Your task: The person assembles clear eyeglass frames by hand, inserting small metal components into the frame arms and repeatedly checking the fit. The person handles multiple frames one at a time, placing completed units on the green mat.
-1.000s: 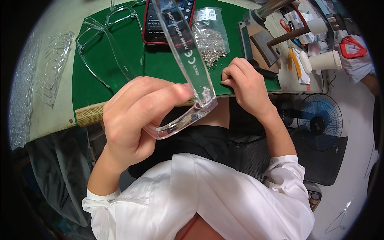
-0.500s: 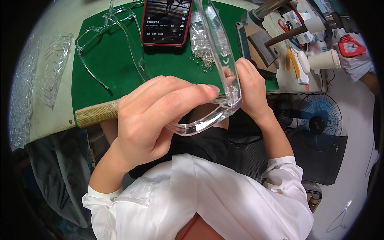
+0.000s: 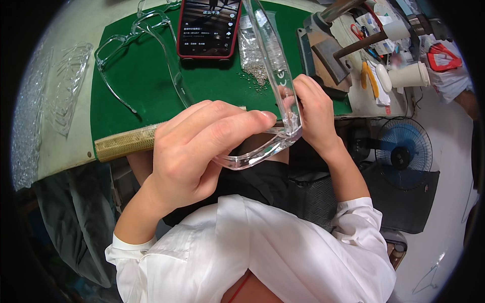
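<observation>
My left hand (image 3: 199, 146) is closed around a pair of clear plastic glasses (image 3: 252, 159), held above the table's front edge. One temple of the glasses rises upright past the hinge corner. Close behind that temple, my right hand (image 3: 317, 108) has its fingers pinched together beside the hinge. Whatever lies between those fingertips is hidden or too small to name. More clear glasses (image 3: 108, 43) rest with temples spread on the green mat (image 3: 136, 91). A small clear bag (image 3: 251, 45) with tiny metal parts (image 3: 260, 76) spilling from it lies beyond my hands.
A red-cased phone (image 3: 208, 30) stands at the back of the mat. To the right are a metal bench press (image 3: 328, 55), yellow-handled pliers (image 3: 371, 81) and a white cup (image 3: 409, 76). A brass-coloured strip (image 3: 124, 144) lines the front edge. A fan (image 3: 402, 151) stands lower right.
Both hands and the glasses have shifted very slightly, the hinge corner a little up and left. The grip looks the same. The phone's picture has changed.
</observation>
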{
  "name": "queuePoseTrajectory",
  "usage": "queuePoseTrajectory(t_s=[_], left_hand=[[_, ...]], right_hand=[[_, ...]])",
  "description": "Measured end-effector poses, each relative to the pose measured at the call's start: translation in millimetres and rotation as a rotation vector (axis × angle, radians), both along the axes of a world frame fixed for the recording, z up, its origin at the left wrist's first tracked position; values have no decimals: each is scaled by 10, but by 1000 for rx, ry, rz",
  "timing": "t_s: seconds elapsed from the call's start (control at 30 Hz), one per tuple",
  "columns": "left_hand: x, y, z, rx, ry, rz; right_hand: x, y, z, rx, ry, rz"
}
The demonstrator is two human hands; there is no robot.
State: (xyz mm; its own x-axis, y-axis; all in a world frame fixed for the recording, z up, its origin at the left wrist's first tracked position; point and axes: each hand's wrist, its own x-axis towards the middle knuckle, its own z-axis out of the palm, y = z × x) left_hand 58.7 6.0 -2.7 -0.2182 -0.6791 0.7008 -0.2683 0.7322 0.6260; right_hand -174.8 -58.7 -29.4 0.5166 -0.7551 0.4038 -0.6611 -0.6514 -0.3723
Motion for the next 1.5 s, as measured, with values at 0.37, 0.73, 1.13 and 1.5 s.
queuePoseTrajectory(t_s=[0.37, 0.73, 1.13, 1.5], left_hand=[[-53, -39, -2, -39, 45, -8], [-424, -176, -33, 190, 164, -311], [-435, -168, -42, 246, 126, -313], [-427, -173, -28, 234, 87, -272]], right_hand=[[12, -8, 14, 42, 57, 22], [-42, 65, 940, -122, -426, 388], [-105, 55, 931, -186, -349, 391], [-169, 25, 906, -171, -347, 391]])
